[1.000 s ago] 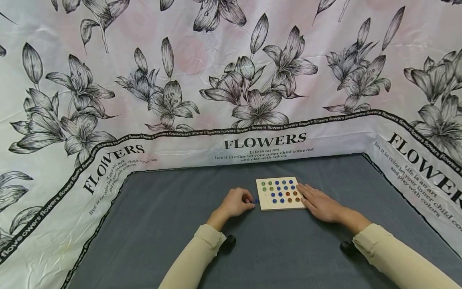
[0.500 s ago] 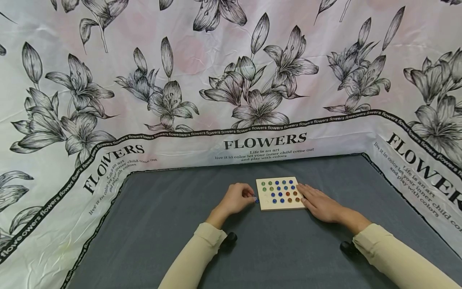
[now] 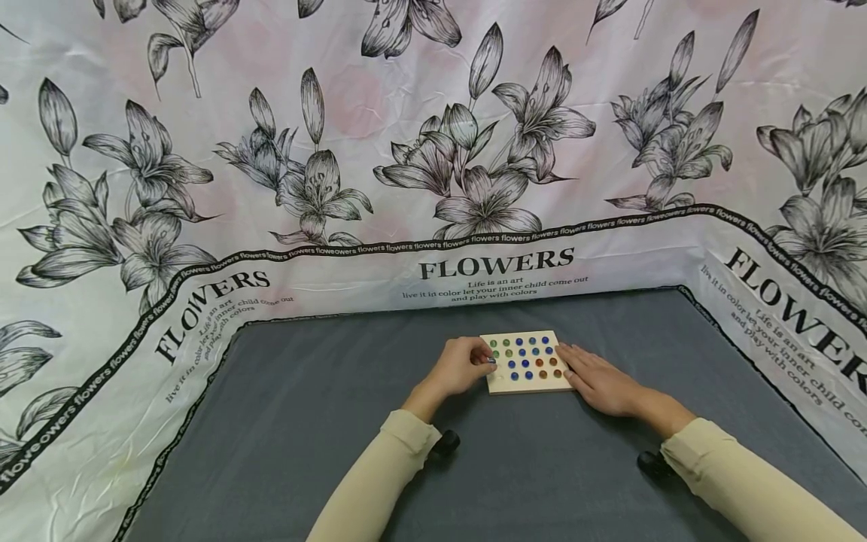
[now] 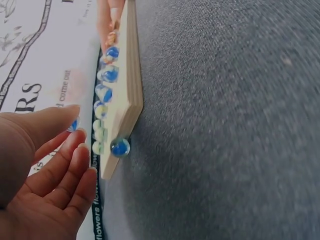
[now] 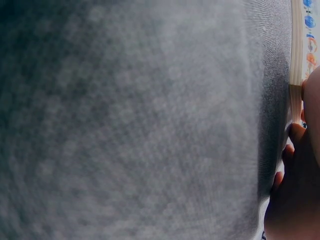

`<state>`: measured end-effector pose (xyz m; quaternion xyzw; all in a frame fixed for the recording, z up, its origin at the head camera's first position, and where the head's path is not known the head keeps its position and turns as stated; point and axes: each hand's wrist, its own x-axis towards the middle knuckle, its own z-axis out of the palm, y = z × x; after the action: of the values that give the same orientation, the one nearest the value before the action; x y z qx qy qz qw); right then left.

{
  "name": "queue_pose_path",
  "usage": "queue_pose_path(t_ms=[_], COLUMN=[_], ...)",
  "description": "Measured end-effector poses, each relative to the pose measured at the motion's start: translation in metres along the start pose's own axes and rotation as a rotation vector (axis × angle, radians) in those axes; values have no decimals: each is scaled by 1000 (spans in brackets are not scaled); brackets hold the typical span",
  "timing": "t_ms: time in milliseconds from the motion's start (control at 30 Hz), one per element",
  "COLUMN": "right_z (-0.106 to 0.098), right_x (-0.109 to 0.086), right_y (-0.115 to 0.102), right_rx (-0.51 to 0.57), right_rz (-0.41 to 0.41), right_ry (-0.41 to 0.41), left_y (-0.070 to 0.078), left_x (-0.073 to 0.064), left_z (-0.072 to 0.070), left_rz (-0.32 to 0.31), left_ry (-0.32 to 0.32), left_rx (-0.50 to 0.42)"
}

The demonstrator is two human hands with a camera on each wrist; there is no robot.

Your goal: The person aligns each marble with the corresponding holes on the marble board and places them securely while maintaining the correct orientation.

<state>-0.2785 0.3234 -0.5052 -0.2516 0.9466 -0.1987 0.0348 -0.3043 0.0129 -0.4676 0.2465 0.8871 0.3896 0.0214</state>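
A pale wooden board (image 3: pixel 501 386) lies on the dark cloth, with rows of glass marbles in green, blue and orange. Over its left edge my left hand (image 3: pixel 462 366) pinches a blue marble (image 4: pixel 74 125) between thumb and index finger; the other fingers are loosely bent. In the left wrist view, a second blue marble (image 4: pixel 120 147) sits close beside the board's edge; in the head view my left hand seems to hide it. My right hand (image 3: pixel 603 382) rests with extended fingers along the board's right edge. Only part of that hand (image 5: pixel 292 190) shows in the right wrist view.
Dark grey cloth (image 3: pixel 325 421) covers the table around the board. Behind and at both sides hangs a white sheet (image 3: pixel 352 278) printed with flowers and lettering. A black wrist device (image 3: pixel 445 443) sits under the left cuff, another (image 3: pixel 652 464) under the right.
My left hand picked up a blue marble from the cloth beside the board, then moved right and away from me, over the board's left edge. My right hand and the board stayed put.
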Motion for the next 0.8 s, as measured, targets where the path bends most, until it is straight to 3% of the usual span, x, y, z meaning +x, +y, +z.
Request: queue_pose_path(t_ms=[800], right_z=[2], right_x=[-10], right_y=[-8], right_rx=[-4], right_rz=[-4], right_ry=[14], left_y=[4], left_x=[5], left_z=[17], left_rz=[-46], left_ry=[-26], left_rx=[129])
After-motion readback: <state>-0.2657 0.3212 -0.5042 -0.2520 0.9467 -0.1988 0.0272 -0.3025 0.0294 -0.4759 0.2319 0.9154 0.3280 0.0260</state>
